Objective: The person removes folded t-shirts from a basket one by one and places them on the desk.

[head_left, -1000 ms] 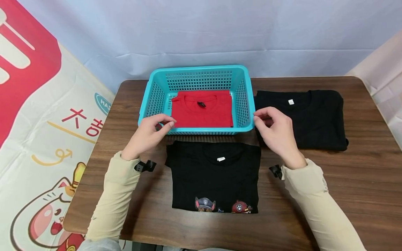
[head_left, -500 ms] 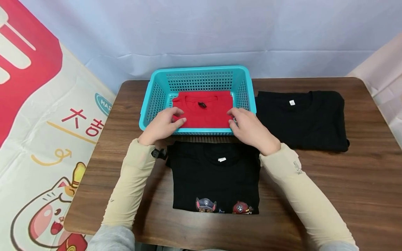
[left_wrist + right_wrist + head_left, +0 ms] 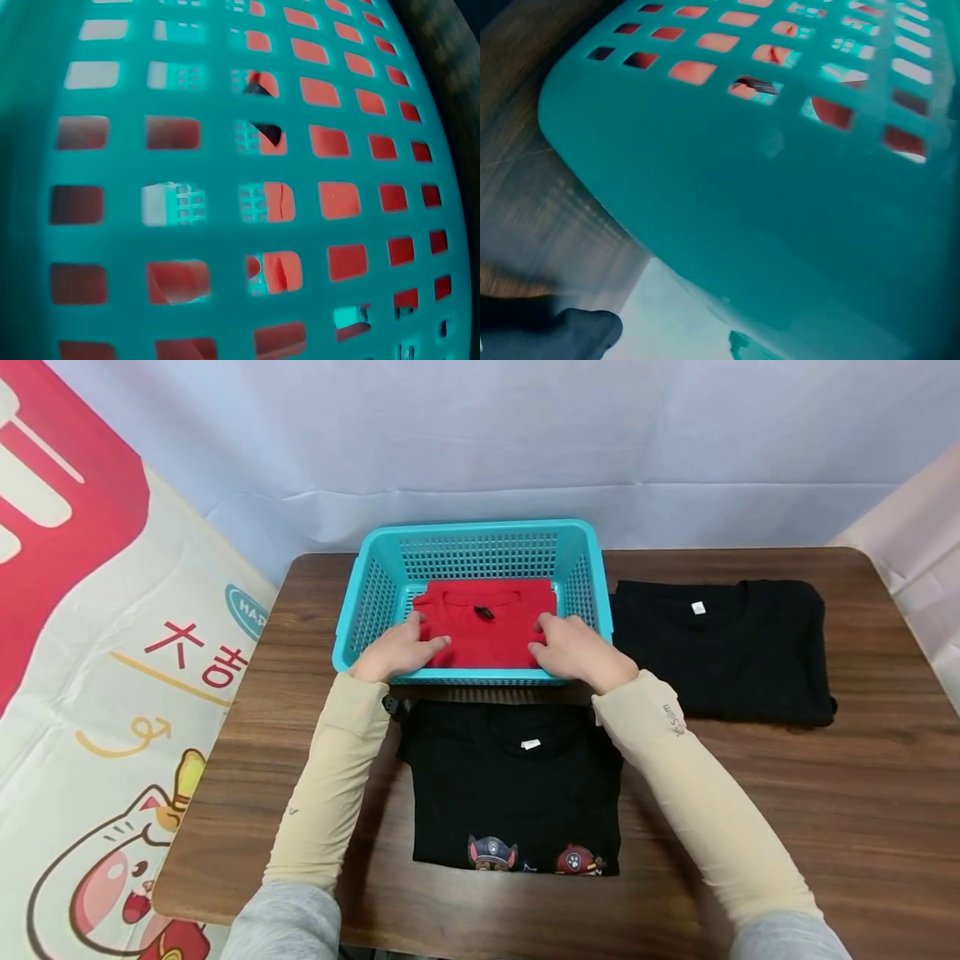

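A folded red T-shirt [image 3: 483,631] lies in the turquoise plastic basket [image 3: 480,531], a small dark mark at its neckline. Over the basket's front left corner reaches my left hand [image 3: 400,649], thumb and fingers apart at the shirt's left side. My right hand [image 3: 576,647] comes over the front rim on the other side, its fingertips at the shirt's right part. Both wrist views are filled by the perforated basket wall [image 3: 225,165], with red showing through its holes; the fingertips are partly hidden in the head view.
In front of the basket lies a folded black T-shirt [image 3: 517,793] with cartoon prints at its lower edge. Another folded black T-shirt [image 3: 720,652] lies to the right on the wooden table [image 3: 862,827]. A pale curtain [image 3: 480,435] hangs behind.
Both hands have moved inward over the basket's front rim, from its front corners to the sides of the red T-shirt. The basket and the shirts lie as before.
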`<state>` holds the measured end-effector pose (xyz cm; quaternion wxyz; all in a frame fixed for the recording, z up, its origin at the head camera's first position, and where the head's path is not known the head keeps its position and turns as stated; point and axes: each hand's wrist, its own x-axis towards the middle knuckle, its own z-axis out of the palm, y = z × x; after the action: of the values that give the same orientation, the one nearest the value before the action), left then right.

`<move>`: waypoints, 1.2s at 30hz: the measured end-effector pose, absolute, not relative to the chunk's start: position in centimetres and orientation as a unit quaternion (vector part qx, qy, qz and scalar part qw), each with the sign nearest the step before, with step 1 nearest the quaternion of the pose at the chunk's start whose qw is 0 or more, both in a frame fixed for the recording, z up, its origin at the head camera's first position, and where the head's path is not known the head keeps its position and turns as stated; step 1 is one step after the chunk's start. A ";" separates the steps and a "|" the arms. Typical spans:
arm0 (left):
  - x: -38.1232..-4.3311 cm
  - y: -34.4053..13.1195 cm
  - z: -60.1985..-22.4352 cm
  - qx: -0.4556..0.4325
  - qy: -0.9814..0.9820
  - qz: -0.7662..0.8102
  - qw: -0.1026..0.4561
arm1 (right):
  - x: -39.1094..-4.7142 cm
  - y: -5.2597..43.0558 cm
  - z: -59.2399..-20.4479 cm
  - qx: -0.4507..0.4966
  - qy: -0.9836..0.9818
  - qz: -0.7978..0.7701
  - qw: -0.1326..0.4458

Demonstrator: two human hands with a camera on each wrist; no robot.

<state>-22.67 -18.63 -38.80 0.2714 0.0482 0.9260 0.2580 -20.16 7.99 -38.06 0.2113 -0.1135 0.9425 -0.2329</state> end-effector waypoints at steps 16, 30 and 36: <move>-23.1 -19.0 -38.8 0.033 0.915 0.271 0.297 | -21.6 7.8 -38.6 -0.082 0.936 -0.202 0.276; -23.1 -19.1 -39.0 0.037 0.919 0.282 0.272 | -22.0 8.1 -38.8 -0.105 0.925 -0.237 0.278; -23.0 -19.2 -38.6 0.030 0.924 0.277 0.263 | -22.2 8.2 -39.1 -0.108 0.925 -0.276 0.239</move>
<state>-23.00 -19.19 -38.60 0.2628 0.0296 0.9238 0.2770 -22.22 8.23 -39.05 0.2389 -0.1079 0.9249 -0.2756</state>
